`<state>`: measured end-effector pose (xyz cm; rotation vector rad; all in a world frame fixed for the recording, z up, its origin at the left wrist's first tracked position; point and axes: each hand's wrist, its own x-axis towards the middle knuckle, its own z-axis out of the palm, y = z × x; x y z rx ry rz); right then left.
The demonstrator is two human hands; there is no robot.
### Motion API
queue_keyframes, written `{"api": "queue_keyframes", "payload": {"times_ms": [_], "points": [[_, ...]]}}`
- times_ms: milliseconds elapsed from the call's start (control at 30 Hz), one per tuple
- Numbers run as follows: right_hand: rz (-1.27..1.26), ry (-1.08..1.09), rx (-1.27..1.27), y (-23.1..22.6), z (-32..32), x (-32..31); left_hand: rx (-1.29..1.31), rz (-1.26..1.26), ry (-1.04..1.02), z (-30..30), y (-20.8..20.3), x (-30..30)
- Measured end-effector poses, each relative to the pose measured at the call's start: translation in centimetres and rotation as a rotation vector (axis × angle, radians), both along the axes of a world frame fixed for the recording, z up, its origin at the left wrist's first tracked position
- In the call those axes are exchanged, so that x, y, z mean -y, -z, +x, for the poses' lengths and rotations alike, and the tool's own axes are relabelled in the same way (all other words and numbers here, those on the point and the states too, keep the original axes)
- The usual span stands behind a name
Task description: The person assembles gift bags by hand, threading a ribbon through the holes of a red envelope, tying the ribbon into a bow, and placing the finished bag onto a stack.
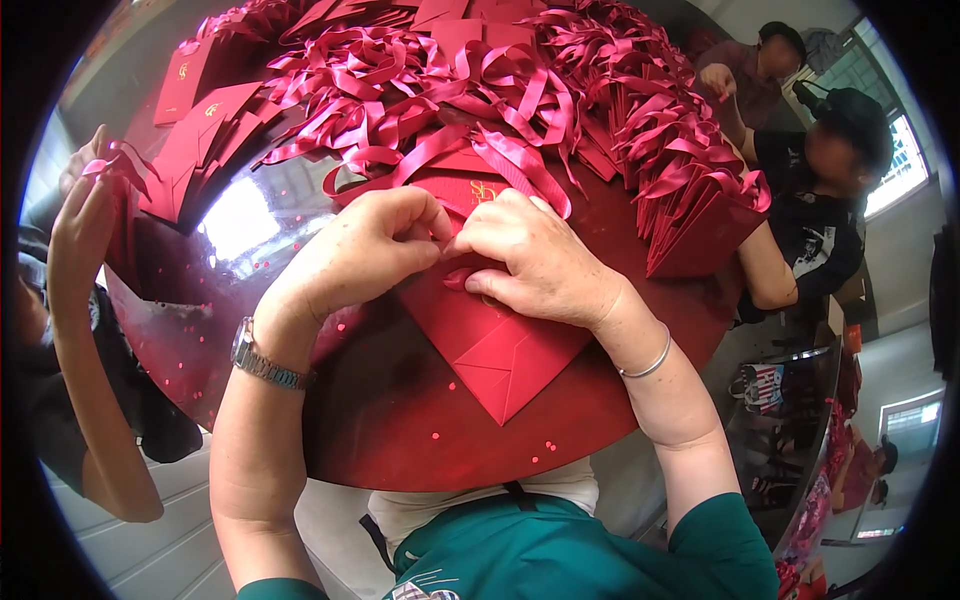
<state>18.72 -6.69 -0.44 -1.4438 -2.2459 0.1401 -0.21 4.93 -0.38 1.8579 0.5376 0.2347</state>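
Observation:
A flat red paper gift bag [500,355] lies on the round table in front of me, its folded base pointing toward me. Above its upper part, my left hand [375,245] is closed in a pinch, fingertips at a short piece of pink ribbon [458,279]. My right hand [545,262] meets it there, thumb and fingers closed on the ribbon as well. The exact hold is partly hidden behind my fingers. A wider pink ribbon loop [520,170] lies just beyond my knuckles.
Heaps of red bags with pink ribbons [360,90] cover the table's far side. A fanned stack of bags [690,215] stands at right, and more bags [215,125] lie at left. Small red paper dots [545,455] are scattered on the dark table [380,420]. Co-workers sit on both sides.

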Motion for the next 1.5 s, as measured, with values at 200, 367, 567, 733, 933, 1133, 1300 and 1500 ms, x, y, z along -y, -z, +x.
{"api": "queue_keyframes", "payload": {"times_ms": [200,367,567,733,933,1133,1300,1500], "points": [[-0.037,-0.066,-0.137,-0.2,0.3,0.2,0.068,0.193,-0.231,0.1,1.5,-0.5],[-0.021,-0.062,-0.104,-0.1,0.1,0.6,0.163,0.881,-0.276,0.5,1.1,-0.2],[0.014,-0.003,-0.076,-0.5,0.4,1.1,0.224,0.832,-0.364,1.8,0.0,4.7],[-0.054,0.313,-0.521,-1.4,3.8,0.6,0.023,0.779,-0.266,2.2,-0.4,6.5],[-0.284,0.500,-0.010,-1.5,2.4,-1.4,0.026,0.811,-0.224,3.1,0.5,7.1],[-0.296,0.447,-0.351,-0.2,2.8,-2.0,-0.021,0.726,-0.218,4.0,0.5,7.5],[-0.099,0.495,-0.455,0.4,1.6,-2.2,0.090,0.695,-0.273,3.7,0.6,7.3],[-0.022,0.628,-0.304,0.1,1.8,-1.9,0.231,0.749,-0.228,3.0,0.5,7.3]]}}
